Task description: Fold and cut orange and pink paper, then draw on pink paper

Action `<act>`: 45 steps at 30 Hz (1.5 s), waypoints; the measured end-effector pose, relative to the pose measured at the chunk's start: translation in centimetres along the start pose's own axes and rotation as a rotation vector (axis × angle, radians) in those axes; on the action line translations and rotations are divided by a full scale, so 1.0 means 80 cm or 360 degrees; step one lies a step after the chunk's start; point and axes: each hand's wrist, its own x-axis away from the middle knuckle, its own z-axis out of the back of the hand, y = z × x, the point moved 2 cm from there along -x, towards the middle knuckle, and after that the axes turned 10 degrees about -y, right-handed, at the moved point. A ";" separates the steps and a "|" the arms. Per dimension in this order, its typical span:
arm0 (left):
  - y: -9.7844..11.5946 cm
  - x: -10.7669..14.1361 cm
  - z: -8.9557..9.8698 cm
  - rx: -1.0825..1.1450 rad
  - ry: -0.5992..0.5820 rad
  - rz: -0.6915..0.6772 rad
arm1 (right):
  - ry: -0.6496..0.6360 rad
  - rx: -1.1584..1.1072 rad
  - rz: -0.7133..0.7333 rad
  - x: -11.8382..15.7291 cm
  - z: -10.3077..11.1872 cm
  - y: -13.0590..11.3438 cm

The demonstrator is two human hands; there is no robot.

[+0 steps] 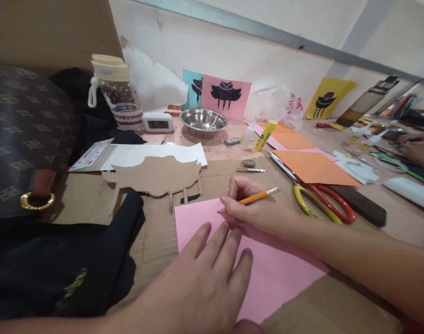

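Note:
A sheet of pink paper point(284, 287) lies on brown cardboard in front of me. My left hand point(208, 269) rests flat on it, fingers spread. In my right hand point(246, 199) is a yellow pencil point(255, 197), its tip at the upper part of the sheet and its eraser end pointing right. Just beyond the paper's top left edge lies a cardboard cutout point(152, 176) with a wavy outline and thin legs. A small brown stone point(248, 163) and tweezers point(250, 170) sit beyond my right hand.
Scissors point(316, 190) with red and yellow handles lie right, beside orange paper point(312, 167). A glue stick point(266, 135), metal bowl point(204, 121), white clock point(158, 123) and bottle point(117, 97) stand behind. Black cloth point(59, 264) and a brown bag point(24, 139) occupy the left. Another person's hand point(418, 146) shows far right.

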 end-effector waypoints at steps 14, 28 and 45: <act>0.000 0.000 0.009 0.0011 -0.0061 0.0005 | 0.0163 0.0346 0.0144 0.005 0.015 -0.034; -0.003 0.019 0.018 -0.0192 0.0226 0.0013 | 0.0376 0.0674 0.0101 0.025 0.065 -0.013; 0.001 0.003 0.013 -0.0087 -0.0147 0.0101 | 0.0312 0.0982 0.0174 0.022 0.062 -0.014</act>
